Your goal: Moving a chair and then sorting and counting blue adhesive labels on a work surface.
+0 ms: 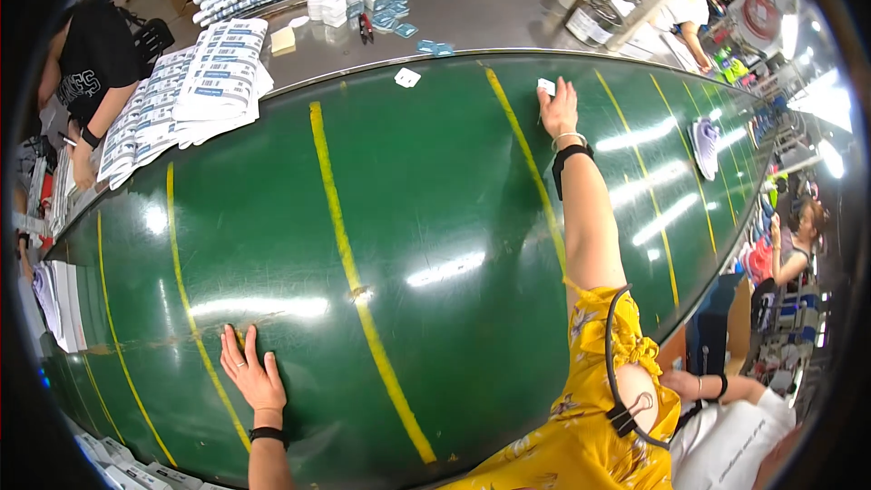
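Observation:
My left hand [254, 372] lies on the green conveyor belt [435, 191] with its fingers spread, holding nothing, beside a yellow cross line. My right arm, in a yellow flowered sleeve, stretches far across the belt. At its end, my right hand [558, 111] has its fingers extended and apart near the far edge. A small white card [545, 86] is at its fingertips; the hand seems to touch it rather than grip it. Farther left, other small white cards [407, 78] lie on the belt. To the right stands a pale lilac sneaker [704, 147].
Along the far metal ledge are stacks of printed paper sheets [218, 82], small white stacks [334, 7], blue-and-clear packets [392, 11], pens [366, 27] and a metal tin [590, 23]. A person in black [95, 63] works at the left; other people are at the right. White boxes [127, 467] line the lower left.

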Available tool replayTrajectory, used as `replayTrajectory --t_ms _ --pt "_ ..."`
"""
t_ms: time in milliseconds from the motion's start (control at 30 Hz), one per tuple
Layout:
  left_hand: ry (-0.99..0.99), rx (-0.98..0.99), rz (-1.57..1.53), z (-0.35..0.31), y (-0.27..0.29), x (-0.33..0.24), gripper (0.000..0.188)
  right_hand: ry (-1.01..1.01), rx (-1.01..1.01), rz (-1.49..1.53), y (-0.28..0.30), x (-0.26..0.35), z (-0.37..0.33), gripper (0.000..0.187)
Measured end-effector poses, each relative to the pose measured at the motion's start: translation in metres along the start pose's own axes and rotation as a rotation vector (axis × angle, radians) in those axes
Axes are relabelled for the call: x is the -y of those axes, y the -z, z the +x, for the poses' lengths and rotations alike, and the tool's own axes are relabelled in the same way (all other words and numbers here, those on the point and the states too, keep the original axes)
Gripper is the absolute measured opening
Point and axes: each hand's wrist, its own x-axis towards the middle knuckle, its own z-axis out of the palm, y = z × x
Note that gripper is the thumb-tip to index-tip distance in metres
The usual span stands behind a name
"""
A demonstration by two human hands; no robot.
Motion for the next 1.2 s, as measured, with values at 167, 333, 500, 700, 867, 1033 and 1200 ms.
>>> replayTrajectory --t_ms 167,333,500,700,867,1033,1200 --pt "0.01 0.019 0.039 0.001 0.005 0.003 0.051 0.097 -0.072 -0.183 -0.039 0.024 0.02 0.052" --pt "0.008 0.002 0.064 -0.001 0.009 0.012 0.051 0.162 0.1 -0.024 -0.039 0.033 0.026 0.026" --pt "0.016 -0.004 0.043 0.001 0.011 0.014 0.051 0.186 0.448 -0.171 -0.02 0.018 0.062 0.048" --pt "0.028 -0.022 -0.034 0.003 -0.001 0.011 0.051 -0.062 0.403 -0.364 -0.026 -0.008 0.083 0.056" --pt "0.041 -0.026 0.011 -0.005 0.013 0.026 0.05 -0.126 0.438 -0.326 -0.037 0.014 0.059 0.053" --pt "0.024 -0.037 -0.027 0.001 0.005 0.024 0.051 -0.196 0.413 -0.203 -0.025 -0.006 0.072 0.045" --pt "0.062 -0.021 0.02 -0.011 0.02 0.038 0.05 0.189 0.277 -0.002 -0.03 0.106 0.008 0.03"
